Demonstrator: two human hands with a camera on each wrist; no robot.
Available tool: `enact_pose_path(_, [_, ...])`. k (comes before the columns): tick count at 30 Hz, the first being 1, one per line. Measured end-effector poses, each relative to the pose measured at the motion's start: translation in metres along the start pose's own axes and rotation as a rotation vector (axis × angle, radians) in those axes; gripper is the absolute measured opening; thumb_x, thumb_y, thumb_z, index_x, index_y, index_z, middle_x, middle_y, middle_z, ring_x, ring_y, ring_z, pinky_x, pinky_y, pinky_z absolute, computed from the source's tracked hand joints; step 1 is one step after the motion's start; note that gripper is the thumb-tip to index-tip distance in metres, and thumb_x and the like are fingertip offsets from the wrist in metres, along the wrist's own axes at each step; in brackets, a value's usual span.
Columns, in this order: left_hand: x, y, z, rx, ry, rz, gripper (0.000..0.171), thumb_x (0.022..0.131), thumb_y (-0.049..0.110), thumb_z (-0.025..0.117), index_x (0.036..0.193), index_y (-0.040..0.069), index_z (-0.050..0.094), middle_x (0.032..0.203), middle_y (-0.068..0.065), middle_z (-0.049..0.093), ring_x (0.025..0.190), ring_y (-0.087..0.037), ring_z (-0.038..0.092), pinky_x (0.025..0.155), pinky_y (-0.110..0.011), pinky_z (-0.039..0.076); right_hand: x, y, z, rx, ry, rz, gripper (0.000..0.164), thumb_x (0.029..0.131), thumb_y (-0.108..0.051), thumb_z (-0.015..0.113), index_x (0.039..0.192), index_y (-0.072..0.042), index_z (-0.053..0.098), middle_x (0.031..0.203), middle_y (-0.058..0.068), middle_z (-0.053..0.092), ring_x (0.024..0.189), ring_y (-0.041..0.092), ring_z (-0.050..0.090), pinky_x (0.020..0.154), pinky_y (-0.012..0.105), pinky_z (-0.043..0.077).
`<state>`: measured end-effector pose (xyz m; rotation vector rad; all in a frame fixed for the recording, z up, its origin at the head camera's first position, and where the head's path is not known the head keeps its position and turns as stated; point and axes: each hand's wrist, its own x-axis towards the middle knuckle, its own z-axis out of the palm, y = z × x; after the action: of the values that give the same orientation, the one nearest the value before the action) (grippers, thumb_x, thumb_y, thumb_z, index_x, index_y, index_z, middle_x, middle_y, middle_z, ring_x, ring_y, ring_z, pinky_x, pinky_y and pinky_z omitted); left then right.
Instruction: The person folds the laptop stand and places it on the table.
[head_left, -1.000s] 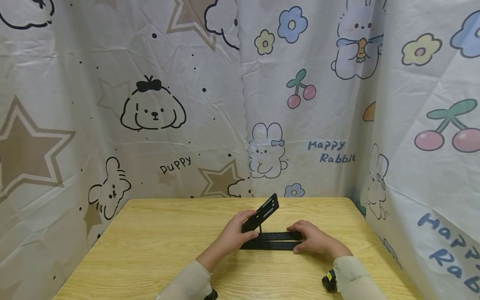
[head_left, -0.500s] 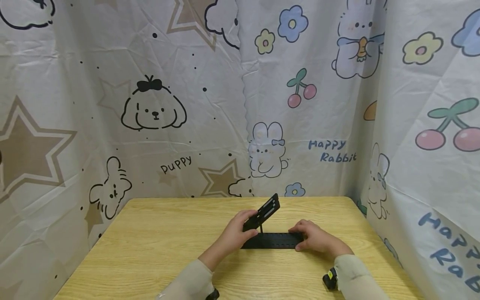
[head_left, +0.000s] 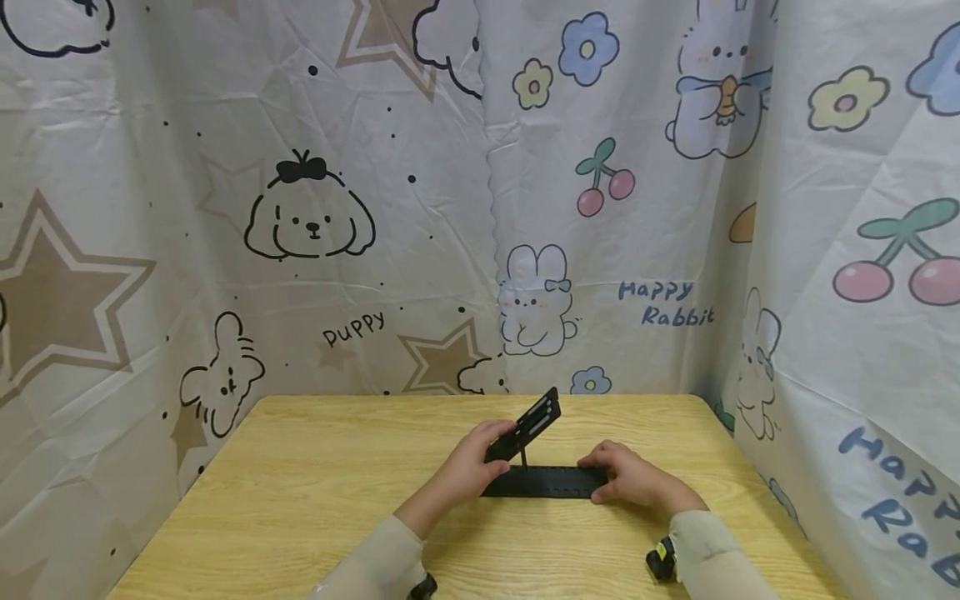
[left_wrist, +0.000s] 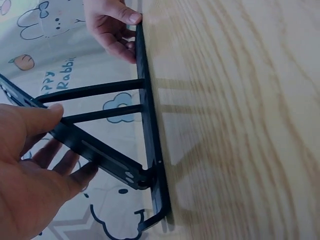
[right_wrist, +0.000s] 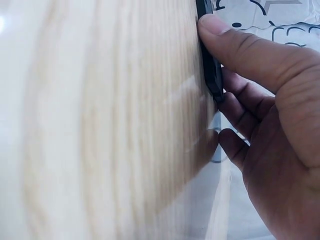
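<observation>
A black folding laptop stand (head_left: 558, 481) lies on the table, its slotted upper arm (head_left: 542, 412) raised at a slant over the flat base. In the left wrist view, thin struts (left_wrist: 102, 90) join the raised arm to the base. My left hand (head_left: 474, 461) grips the raised arm near its hinged side, thumb on one side and fingers on the other. My right hand (head_left: 626, 475) pinches the right end of the base between thumb and fingers. The right wrist view shows only that end of the stand (right_wrist: 210, 65); the rest is out of frame.
The light wood table (head_left: 337, 467) extends around the stand. A printed curtain (head_left: 420, 250) hangs behind the table and along its sides. Black wrist cameras (head_left: 660, 560) are strapped near the sleeves.
The two bars of the base, apart with a gap one second ago, have come together under my right hand. The raised arm and my left hand hold nearly the same position.
</observation>
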<state>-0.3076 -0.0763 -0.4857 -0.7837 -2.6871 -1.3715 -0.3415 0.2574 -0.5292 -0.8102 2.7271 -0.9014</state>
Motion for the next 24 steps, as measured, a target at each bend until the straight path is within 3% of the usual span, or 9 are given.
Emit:
enact_pose_path(18, [0.009,-0.01,-0.005,-0.03,0.015,0.017,0.055,0.095,-0.003,0.067,0.146,0.012,0.055,0.152,-0.01,0.05,0.14,-0.033,0.048,0.111,-0.054,0.045,-0.008,-0.019,0.01,-0.079,0.049,0.061,0.059,0.076,-0.032,0.09,0.127,-0.011,0.071,0.113,-0.001,0.06,0.108,0.021,0.052,0.096,0.049,0.042])
enact_pose_path(24, [0.01,-0.012,-0.008,-0.033,0.016,0.02,0.053,0.095,-0.004,0.066,0.145,0.01,0.057,0.15,-0.013,0.052,0.14,-0.035,0.047,0.112,-0.055,0.043,-0.008,-0.023,0.015,-0.098,0.043,0.074,0.058,0.076,-0.036,0.09,0.126,-0.013,0.072,0.111,-0.004,0.06,0.107,0.019,0.053,0.093,0.044,0.038])
